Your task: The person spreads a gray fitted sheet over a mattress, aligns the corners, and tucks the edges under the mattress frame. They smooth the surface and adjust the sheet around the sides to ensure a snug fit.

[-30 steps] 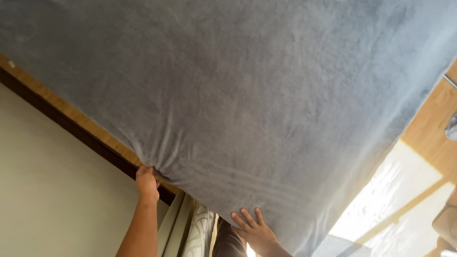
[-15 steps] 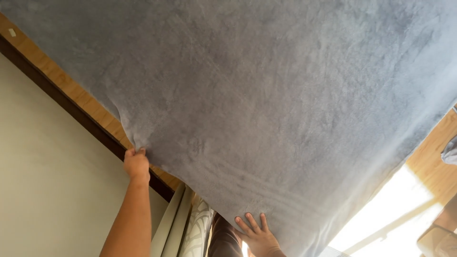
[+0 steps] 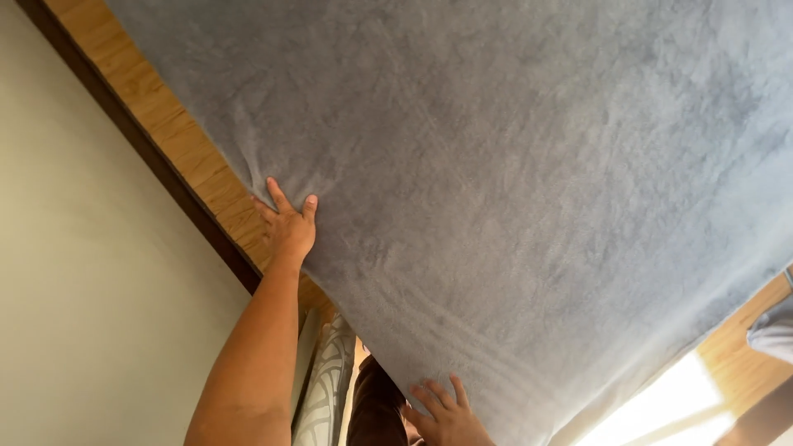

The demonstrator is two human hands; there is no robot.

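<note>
Nearest, at the bottom edge of the view, the right hand (image 3: 446,415) is seen with its fingers spread open and laid flat against the lower border of a grey fleece blanket (image 3: 512,190); nothing is gripped by it, and only the fingers and part of the back of the hand are shown, the rest being cut off by the frame. Just beside it, to the left, a dark brown cushion (image 3: 376,405) and a grey patterned pillow (image 3: 326,384) are partly covered by the blanket's lower edge.

Further up, the left hand (image 3: 289,227) is reached out on a bare forearm and is pressed palm-down on the blanket close to its left edge. Its fingers are held open and loosely splayed, the thumb set apart to the right; the cloth is touched but not pinched. Small creases are raised in the fleece just above the fingertips.

The blanket itself is spread wide and fills most of the view, from the top edge down to the right hand, its surface being soft and faintly mottled. Along its left edge a wooden board (image 3: 178,136) is left uncovered, bordered by a dark brown strip (image 3: 140,140). Beyond that, a plain pale wall (image 3: 74,272) is seen.

At the far right, a wooden floor (image 3: 735,351) is caught in bright sunlight, and a pale grey object (image 3: 772,330), too cropped to be identified, is seen near the blanket's right edge.
</note>
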